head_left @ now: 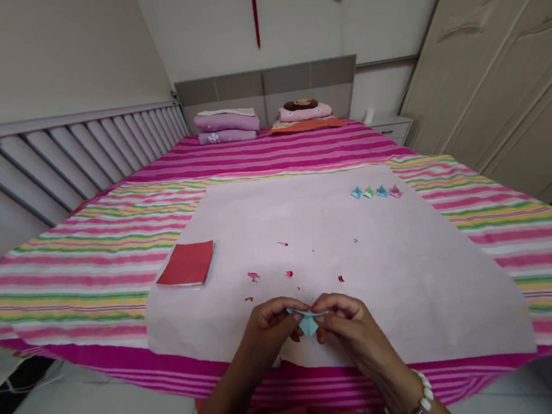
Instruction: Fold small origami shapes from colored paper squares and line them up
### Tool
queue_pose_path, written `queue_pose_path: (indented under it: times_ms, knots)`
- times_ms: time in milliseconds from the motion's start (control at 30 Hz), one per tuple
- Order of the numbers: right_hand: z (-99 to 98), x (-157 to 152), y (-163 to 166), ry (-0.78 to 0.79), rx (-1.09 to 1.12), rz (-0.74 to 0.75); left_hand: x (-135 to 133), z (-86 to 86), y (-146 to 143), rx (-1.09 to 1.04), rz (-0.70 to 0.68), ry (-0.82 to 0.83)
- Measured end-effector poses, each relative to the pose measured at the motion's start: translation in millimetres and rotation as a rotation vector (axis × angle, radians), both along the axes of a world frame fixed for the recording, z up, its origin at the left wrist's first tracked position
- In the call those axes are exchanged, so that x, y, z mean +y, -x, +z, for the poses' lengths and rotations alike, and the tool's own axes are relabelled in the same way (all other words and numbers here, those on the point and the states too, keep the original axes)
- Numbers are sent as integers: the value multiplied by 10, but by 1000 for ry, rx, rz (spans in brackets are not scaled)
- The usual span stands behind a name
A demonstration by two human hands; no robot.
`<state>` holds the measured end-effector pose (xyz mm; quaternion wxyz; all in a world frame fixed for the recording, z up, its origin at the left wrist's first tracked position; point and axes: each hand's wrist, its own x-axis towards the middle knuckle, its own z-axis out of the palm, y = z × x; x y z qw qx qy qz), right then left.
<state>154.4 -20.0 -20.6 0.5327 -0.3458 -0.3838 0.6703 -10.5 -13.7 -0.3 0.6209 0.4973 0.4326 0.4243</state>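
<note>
A small light-blue folded paper (309, 325) is pinched between both hands, just above the near part of a large pale sheet (442, 261) on the bed. My left hand (273, 322) grips its left side between thumb and fingers. On the opposite side, my right hand (342, 314) holds it the same way, with a white beaded bracelet on that wrist. Fingertips cover the paper's upper edges. Small red scraps (253, 277) lie scattered on the sheet beyond my hands.
To the left sits a stack of square paper with a red top sheet (187, 263). Several small folded paper pieces (369, 192) stand in a row at the far right of the sheet. Folded bedding (227, 125) rests by the headboard (237, 86). A slatted rail (75, 153) borders the left side.
</note>
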Motion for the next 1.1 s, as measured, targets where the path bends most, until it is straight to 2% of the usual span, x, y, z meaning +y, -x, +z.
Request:
queue_pose_path:
  times_ms: [200,300,500,700,933,1033,1100]
  knots:
    - [-10,-9,-63,-131,-37,25,-21,19,53,3,-80,-44]
    - [0,-20,-74,-188,-72,62,-39,23,47,72,-33,-92]
    - [33,11,-46,-81,-181,14,-37,-13,12,201,46,-142]
    - [71,-6,-18,-141,-324,-30,24,-57,-11,10,106,84]
    - [2,-17,5,-126,-317,-107,22,-131,-27,-13,195,-3]
    - [-11,-22,19,-108,-277,-164,15,-162,-59,-74,136,-3]
    - [-9,-27,29,-117,-226,-148,4,-178,-74,-92,92,3]
